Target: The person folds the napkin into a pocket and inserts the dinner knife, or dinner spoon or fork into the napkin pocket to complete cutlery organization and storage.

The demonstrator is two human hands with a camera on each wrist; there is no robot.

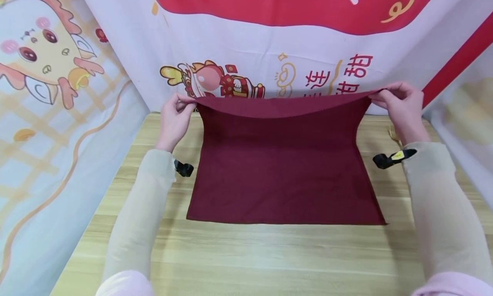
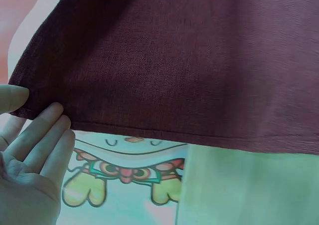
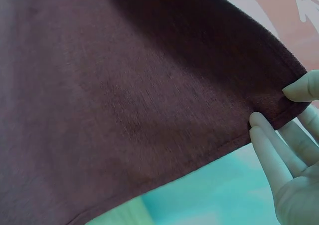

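A dark red cloth (image 1: pixel 279 172) is stretched between both hands, its far edge raised off the table and sagging in the middle. Its near edge lies flat on the wood. The left hand (image 1: pixel 175 119) pinches the far left corner between thumb and fingers; in the left wrist view, the thumb presses the hemmed corner of the cloth (image 2: pixel 164 70). At the far right corner, the right hand (image 1: pixel 403 108) pinches the cloth the same way. The right wrist view shows that hand (image 3: pixel 294 160) with the thumb on the cloth (image 3: pixel 149 100) and some fingers extended beneath.
The light wooden table (image 1: pixel 269 261) runs under the cloth. A small golden fork-like thing (image 1: pixel 393 134) lies by the right wrist, partly hidden. Printed fabric hangings (image 1: pixel 131 43) stand behind and on both sides of the table.
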